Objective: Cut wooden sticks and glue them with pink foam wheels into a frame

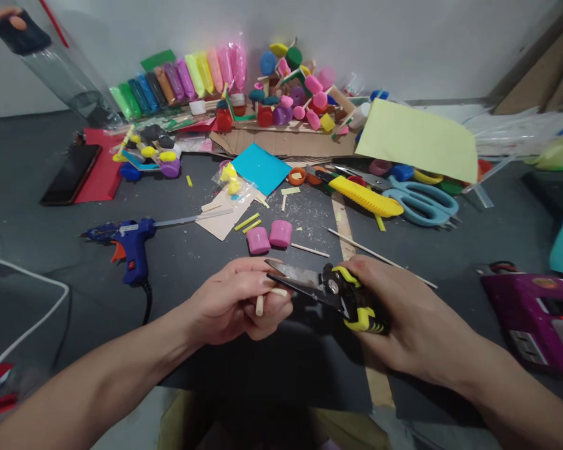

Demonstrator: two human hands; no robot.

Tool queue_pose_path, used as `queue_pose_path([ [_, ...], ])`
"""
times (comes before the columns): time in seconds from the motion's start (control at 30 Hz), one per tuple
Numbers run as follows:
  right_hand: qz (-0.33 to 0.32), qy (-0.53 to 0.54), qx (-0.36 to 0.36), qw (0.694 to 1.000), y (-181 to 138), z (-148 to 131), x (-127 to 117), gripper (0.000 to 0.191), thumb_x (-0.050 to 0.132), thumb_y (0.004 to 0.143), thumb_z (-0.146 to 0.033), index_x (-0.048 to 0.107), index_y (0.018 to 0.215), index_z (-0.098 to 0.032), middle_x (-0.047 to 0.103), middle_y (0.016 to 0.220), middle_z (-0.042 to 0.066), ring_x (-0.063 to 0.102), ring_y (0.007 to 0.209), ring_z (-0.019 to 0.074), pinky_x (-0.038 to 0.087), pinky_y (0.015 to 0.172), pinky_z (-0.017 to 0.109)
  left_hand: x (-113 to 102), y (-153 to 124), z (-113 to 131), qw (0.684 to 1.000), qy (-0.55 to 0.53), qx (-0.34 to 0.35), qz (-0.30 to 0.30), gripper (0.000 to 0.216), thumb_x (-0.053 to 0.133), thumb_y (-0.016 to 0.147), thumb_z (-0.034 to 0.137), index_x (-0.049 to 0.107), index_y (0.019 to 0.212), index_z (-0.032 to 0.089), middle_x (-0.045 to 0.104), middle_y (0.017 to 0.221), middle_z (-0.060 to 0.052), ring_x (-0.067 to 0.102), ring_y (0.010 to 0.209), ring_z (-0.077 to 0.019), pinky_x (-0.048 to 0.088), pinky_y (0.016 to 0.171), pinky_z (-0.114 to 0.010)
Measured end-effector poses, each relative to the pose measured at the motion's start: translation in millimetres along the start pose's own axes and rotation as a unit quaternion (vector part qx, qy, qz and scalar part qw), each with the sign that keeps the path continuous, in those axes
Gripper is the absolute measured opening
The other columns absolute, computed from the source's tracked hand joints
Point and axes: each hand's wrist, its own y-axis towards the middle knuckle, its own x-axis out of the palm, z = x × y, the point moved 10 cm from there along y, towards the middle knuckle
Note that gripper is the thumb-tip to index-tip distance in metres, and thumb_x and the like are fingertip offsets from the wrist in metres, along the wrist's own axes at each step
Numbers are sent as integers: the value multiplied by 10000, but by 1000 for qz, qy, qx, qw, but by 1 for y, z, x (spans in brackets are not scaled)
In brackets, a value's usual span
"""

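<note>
Pinched between the fingers of my left hand (244, 297) is a short wooden stick (259, 305), with another pale stick end showing beside it. My right hand (413, 319) is wrapped round the yellow-and-black handles of a pair of snips (328, 287). Their pointed blades are slightly parted and reach to my left fingertips, close to the stick; whether they touch it I cannot tell. Just beyond my hands stand two pink bottle caps (280, 234). A thin stick (309, 250) lies to their right, and a longer stick (380, 256) lies beyond my right hand.
A blue glue gun (134, 244) lies at left, near a phone (70, 174). A yellow utility knife (366, 196) and blue-handled scissors (422, 203) lie at right behind my hand. A purple device (535, 319) sits far right. Colored clay packs (182, 78) line the back.
</note>
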Motion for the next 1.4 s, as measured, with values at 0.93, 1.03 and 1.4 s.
queue_pose_path([
  [0.93, -2, 18, 22, 1000, -2, 4, -1, 166, 546, 799, -209, 498, 958, -210, 597, 775, 37, 562, 633, 183, 431, 525, 269, -20, -13, 22, 947, 282, 107, 112, 375, 601, 939, 505, 726, 848, 163, 472, 642, 9, 337, 558, -96, 258, 515, -241],
  [1.03, 5, -16, 14, 1000, -5, 4, -1, 161, 505, 776, -172, 476, 929, -215, 581, 742, 29, 526, 583, 172, 407, 508, 270, -19, -11, 20, 953, 262, 109, 103, 360, 603, 944, 485, 721, 851, 158, 511, 679, -2, 350, 560, -86, 254, 511, -235],
  [1.4, 33, 9, 61, 998, -4, 16, -1, 172, 555, 832, -220, 505, 995, -201, 629, 834, 60, 592, 667, 182, 474, 575, 275, -11, -17, 37, 928, 309, 161, 130, 227, 601, 978, 366, 743, 902, 206, 662, 840, -14, 488, 689, -83, 362, 582, -185],
])
